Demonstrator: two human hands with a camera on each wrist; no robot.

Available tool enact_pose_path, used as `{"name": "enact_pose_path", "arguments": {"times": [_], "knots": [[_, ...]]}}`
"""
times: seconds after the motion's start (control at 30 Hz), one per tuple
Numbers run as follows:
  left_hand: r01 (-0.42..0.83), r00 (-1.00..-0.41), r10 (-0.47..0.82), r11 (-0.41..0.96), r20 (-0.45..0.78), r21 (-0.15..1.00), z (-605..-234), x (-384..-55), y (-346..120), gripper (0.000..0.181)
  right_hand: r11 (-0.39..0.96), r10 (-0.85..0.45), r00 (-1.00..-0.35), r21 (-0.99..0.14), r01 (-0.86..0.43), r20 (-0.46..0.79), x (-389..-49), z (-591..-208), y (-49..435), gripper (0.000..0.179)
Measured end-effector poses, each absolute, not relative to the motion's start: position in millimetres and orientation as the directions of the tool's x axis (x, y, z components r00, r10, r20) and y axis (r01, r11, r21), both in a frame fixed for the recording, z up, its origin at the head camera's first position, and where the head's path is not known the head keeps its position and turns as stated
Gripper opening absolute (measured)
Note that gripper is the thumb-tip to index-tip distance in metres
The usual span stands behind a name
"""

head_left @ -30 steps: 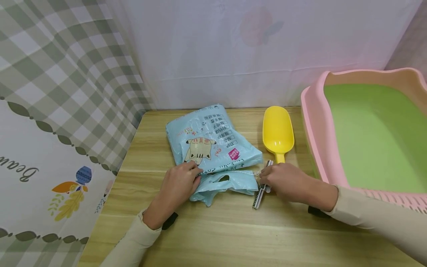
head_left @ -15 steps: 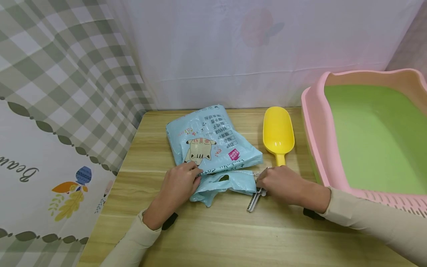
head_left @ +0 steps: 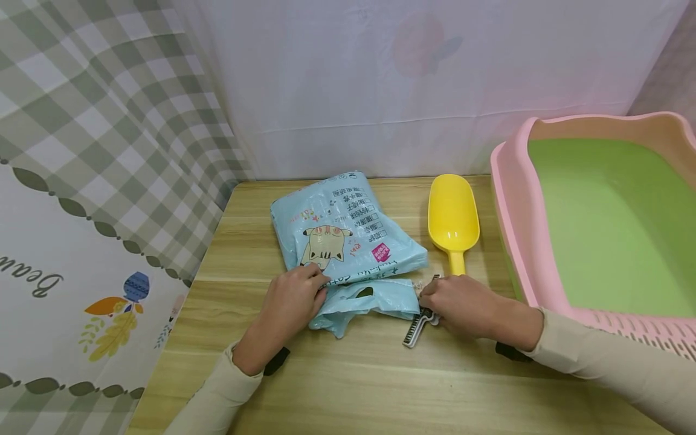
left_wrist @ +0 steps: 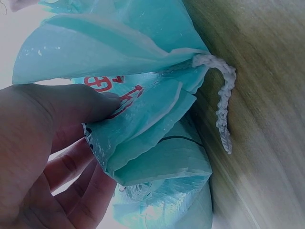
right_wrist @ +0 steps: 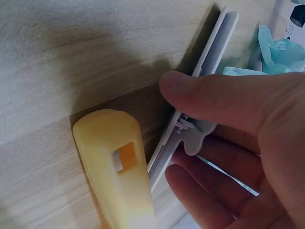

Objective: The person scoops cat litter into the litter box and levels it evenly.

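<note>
A light blue plastic bag printed with a cartoon cat lies on the wooden table. Its gathered opening, with a cut-out handle, points toward me. My left hand pinches the bag's folded neck; the left wrist view shows the thumb on top and fingers beneath the plastic. From the folds hangs a white twisted string. Right of the bag's opening, my right hand grips a long white sealing clip with a toothed edge. The right wrist view shows the thumb across the clip.
Behind the right hand lies a yellow scoop, its handle end close beside the clip. A pink litter box with a green inside stands at the right. Cloth curtains border the table at the back and left.
My right hand has shifted slightly left and toward me with the clip, whose near end has swung the same way. The left hand and the bag have barely moved.
</note>
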State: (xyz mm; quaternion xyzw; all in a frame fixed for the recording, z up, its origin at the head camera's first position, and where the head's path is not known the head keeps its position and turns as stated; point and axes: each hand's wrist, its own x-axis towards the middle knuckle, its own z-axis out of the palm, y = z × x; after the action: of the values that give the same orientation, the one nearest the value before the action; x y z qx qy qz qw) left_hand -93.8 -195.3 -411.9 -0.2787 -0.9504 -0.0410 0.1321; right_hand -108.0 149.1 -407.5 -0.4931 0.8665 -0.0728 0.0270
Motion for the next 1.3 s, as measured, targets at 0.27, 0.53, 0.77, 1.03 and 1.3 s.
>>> {"name": "enact_pose_path", "arguments": {"times": [0.27, 0.53, 0.77, 1.03, 1.3], "knots": [[0.539, -0.812, 0.518, 0.842, 0.271, 0.005, -412.9, -93.9, -196.1, 0.018, 0.512, -0.855, -0.519, -0.140, -0.847, 0.013, -106.5, -407.6, 149.0, 0.025], [0.540, -0.811, 0.518, 0.842, 0.273, 0.006, -412.4, -92.4, -196.5, 0.018, 0.527, -0.847, -0.532, -0.147, -0.837, -0.005, -105.5, -407.1, 149.4, 0.026], [0.534, -0.817, 0.513, 0.845, 0.265, 0.009, -412.5, -92.2, -196.1, 0.018, 0.537, -0.841, -0.541, -0.152, -0.830, -0.015, -104.9, -406.2, 149.2, 0.024], [0.536, -0.813, 0.513, 0.844, 0.275, 0.011, -412.3, -92.6, -196.8, 0.017, 0.534, -0.843, -0.538, -0.154, -0.831, -0.021, -104.9, -405.9, 150.1, 0.025], [0.545, -0.805, 0.520, 0.838, 0.286, 0.010, -412.5, -94.0, -196.8, 0.017, 0.554, -0.830, -0.557, -0.178, -0.814, -0.034, -110.3, -393.3, 151.8, 0.026]]}}
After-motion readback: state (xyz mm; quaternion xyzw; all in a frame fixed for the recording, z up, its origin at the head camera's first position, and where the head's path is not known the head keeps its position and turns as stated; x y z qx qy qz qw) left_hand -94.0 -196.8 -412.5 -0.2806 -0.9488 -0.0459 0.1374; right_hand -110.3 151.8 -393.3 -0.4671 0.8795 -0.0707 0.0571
